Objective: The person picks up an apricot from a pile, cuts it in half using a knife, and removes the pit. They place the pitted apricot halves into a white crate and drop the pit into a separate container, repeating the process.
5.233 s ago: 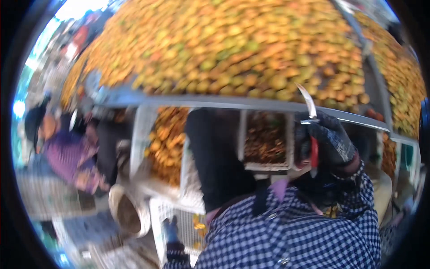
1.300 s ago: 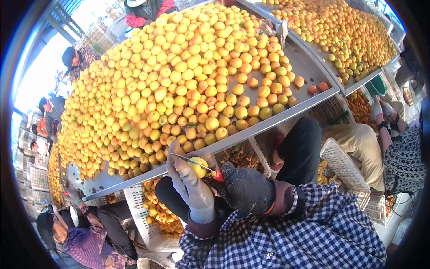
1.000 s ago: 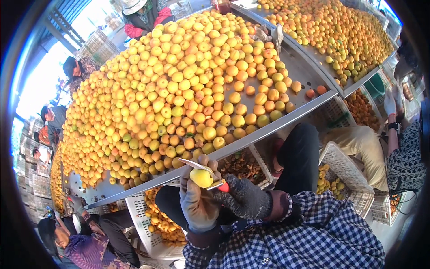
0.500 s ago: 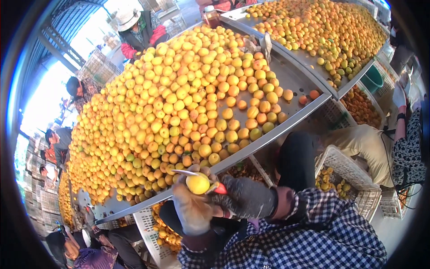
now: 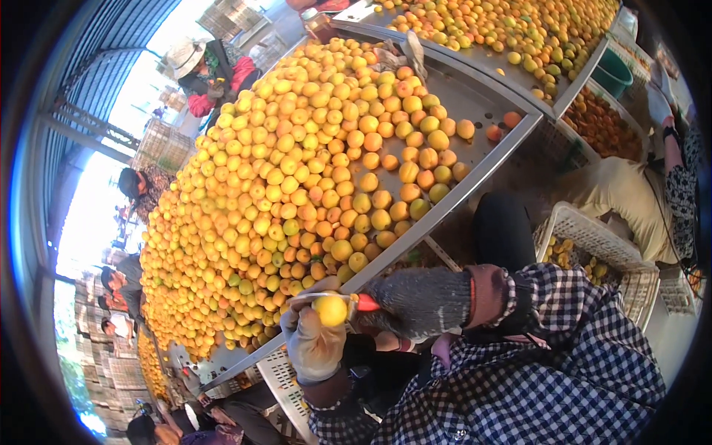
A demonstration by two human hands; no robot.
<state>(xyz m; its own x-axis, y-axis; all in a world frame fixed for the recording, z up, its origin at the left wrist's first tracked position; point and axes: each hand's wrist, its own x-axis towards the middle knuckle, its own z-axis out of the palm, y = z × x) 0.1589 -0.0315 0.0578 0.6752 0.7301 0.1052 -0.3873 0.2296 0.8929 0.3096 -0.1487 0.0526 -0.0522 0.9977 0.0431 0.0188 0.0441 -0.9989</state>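
My left hand (image 5: 314,350), in a pale stained glove, is closed around a yellow apricot (image 5: 331,311). My right hand (image 5: 415,300), in a dark grey knit glove, grips a small knife by its red handle (image 5: 366,302). The blade lies along the top of the apricot; whether it has cut into the flesh I cannot tell. Both hands meet just over the near rim of a metal sorting table (image 5: 475,178), which bears a large heap of apricots (image 5: 274,193).
White plastic crates stand below: one (image 5: 285,386) by my left arm, another (image 5: 586,230) with cut fruit to my right. A second table (image 5: 475,55) with apricots lies beyond. Other people sit around, one in light trousers (image 5: 615,185) at the right. A green bucket (image 5: 612,73) stands there too.
The whole view has tilted and shifted. The knife blade, which stuck out past the apricot's upper left, now lies closer along its top. Both hands keep their hold.
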